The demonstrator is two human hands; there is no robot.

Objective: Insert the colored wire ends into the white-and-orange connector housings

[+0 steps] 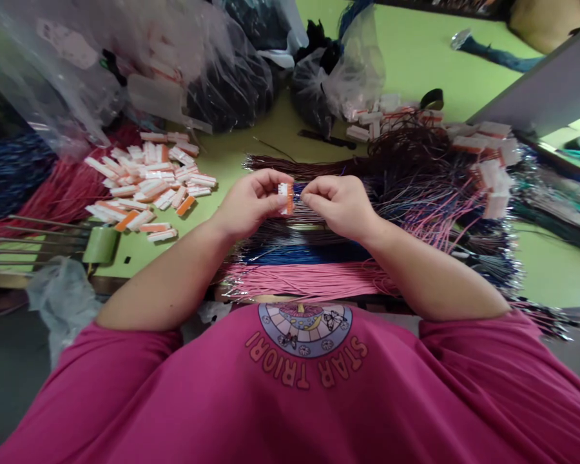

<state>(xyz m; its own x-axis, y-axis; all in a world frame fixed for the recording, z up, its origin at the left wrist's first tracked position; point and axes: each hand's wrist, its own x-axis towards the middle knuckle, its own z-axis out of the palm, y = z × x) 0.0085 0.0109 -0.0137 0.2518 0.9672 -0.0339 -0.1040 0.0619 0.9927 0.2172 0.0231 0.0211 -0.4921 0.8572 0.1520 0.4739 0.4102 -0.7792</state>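
Observation:
My left hand (254,203) is closed on a small white and orange plastic connector housing (285,198), held upright between thumb and fingers. Just right of it, my right hand (341,203) pinches a thin dark wire (298,191) close to the orange side of the housing. Whether the wire's tip sits inside the housing I cannot tell. Beneath both hands lie bundles of cut wires: brown ones (280,164), blue ones (304,253) and pink ones (309,278), many with bare metal ends at the left.
A pile of similar housings (149,171) lies on the green table (232,145) at left. More wired housings (495,183) rest at right. Plastic bags (222,71) stand at the back. Metal rods stick out from a green block (100,245) near the front left edge.

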